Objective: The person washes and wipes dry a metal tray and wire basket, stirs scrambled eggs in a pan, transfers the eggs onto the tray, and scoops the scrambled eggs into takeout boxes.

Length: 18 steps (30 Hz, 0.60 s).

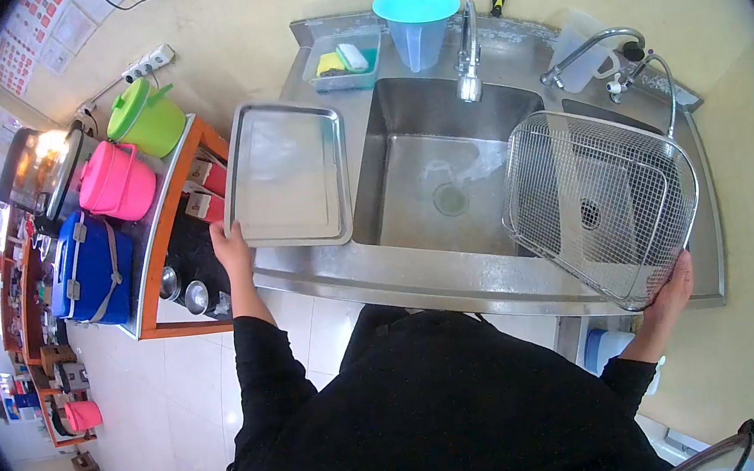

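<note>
My left hand [233,252] is closed on the lower left edge of a rectangular stainless steel tray [287,176], which lies over the left end of the sink counter. At the far right, my right hand [671,288] grips the near corner of a wire mesh basket [545,202]. The basket is tilted over the right side of the sink, partly covering the smaller right basin. Between tray and basket lies the main sink basin [417,180], wet around its drain. Some fingers of both hands are hidden behind the edges they hold.
A chrome faucet [467,62] overhangs the basin, with a second faucet [592,43] at right. Behind stand a turquoise strainer [416,3] on a clear jug and a sponge container [343,62]. Left, an orange-framed table [185,328] bears a blue cooler [88,268] and pink and green buckets.
</note>
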Tool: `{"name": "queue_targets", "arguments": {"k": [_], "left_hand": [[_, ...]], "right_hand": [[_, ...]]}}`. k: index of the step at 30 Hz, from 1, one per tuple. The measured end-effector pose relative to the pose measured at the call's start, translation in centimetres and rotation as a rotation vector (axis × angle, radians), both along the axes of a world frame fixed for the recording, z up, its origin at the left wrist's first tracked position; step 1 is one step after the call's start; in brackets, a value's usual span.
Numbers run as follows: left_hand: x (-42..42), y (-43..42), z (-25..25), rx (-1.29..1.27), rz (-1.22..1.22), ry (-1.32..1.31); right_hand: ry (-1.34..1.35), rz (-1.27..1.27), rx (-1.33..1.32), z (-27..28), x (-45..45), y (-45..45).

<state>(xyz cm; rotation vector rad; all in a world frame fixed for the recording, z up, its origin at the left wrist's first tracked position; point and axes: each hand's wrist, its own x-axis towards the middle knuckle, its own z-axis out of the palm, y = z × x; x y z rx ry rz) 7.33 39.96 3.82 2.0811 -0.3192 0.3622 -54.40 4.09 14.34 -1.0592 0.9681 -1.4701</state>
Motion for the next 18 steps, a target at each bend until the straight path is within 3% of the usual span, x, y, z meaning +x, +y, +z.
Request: {"name": "queue_targets", "arguments": {"k": [3, 5, 7, 13, 18], "left_hand": [[-2.9, -4.8, 4.3, -0.128, 0.004, -0.348], [-6.1, -7.7, 9.1, 0.005, 0.011, -0.201], [-7.9, -10.1, 11.6, 0.069, -0.039, -0.269], [-9.5, -11.9, 13.2, 0.14, -0.243, -0.47], [-10.1, -10.5, 13.8, 0.177, -0.308, -0.681]], "right_hand": [[0.061, -0.025, -0.04, 0.9, 1.3, 0.8], [0.15, 0.029, -0.098, 0.4, 1.6, 0.8], [0.188, 0.06, -0.195, 0.2, 2.6, 0.9], [0.353, 0.101, -0.488, 1.3, 4.8, 0.4], [0.531, 0.053, -0.535, 4.2, 6.1, -0.2]]}}
